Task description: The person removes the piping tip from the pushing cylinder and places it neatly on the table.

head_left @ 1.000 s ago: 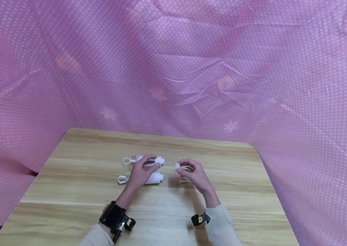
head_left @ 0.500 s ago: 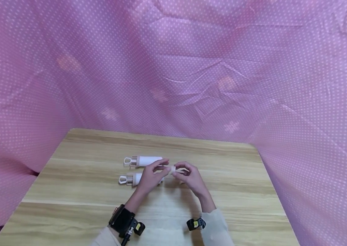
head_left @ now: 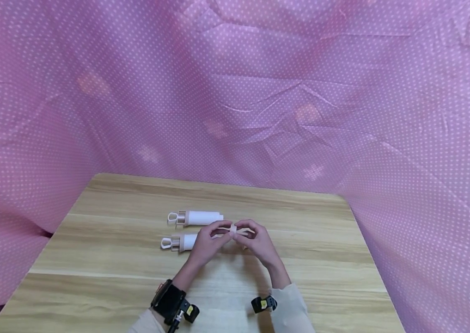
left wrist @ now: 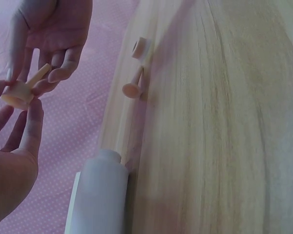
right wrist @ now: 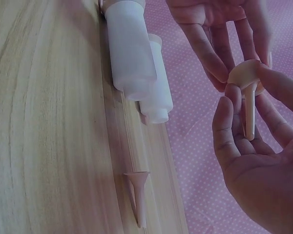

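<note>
Between the two hands, above the table, is a small pale round cap-like piece [head_left: 233,229] with thin stems. My left hand [head_left: 206,245] pinches its rim from the left. From the stem side, my right hand [head_left: 263,240] holds the same piece [right wrist: 245,74] with thumb and fingertips; one stem points back toward that palm. Two white bottles lie on their sides, the far one [head_left: 203,218] behind my left hand, the near one [head_left: 190,242] partly hidden by it. On the tabletop below the hands lies a peach funnel-shaped piece [right wrist: 139,192], mostly hidden in the head view.
The wooden table [head_left: 322,259] has a pink dotted cloth [head_left: 235,92] hanging around its back and sides. A small ring-ended piece [left wrist: 140,48] shows beside the funnel shape in the left wrist view. White loop handles [head_left: 166,243] stick out at the bottles' left ends.
My left hand has moved right, from over the bottles to the cap-like piece, and now pinches it. My right hand has carried that piece slightly left to meet it.
</note>
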### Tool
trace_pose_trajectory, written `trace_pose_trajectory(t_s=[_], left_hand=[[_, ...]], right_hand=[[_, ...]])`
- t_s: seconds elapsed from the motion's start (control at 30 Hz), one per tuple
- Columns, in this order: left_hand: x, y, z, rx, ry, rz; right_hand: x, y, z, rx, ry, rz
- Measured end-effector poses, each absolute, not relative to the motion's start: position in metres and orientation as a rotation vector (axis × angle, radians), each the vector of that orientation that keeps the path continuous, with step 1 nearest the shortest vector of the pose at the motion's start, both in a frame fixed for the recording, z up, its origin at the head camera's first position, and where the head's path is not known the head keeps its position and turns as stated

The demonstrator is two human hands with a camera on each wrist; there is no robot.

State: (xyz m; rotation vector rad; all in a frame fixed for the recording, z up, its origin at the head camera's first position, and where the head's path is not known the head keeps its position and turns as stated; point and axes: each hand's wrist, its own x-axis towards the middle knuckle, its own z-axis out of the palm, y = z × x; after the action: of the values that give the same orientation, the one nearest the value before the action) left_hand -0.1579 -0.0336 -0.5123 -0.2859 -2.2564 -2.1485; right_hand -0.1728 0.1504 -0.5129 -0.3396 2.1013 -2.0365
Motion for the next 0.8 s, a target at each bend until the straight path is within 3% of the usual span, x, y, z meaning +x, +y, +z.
trace_pose_trajectory(t_s=[0.8], left_hand=[[-0.16, -0.037, -0.523, -0.319, -2.232, -2.126]], right_hand=[[-0.17, 0.163, -0.524, -0.327, 1.989, -2.019]])
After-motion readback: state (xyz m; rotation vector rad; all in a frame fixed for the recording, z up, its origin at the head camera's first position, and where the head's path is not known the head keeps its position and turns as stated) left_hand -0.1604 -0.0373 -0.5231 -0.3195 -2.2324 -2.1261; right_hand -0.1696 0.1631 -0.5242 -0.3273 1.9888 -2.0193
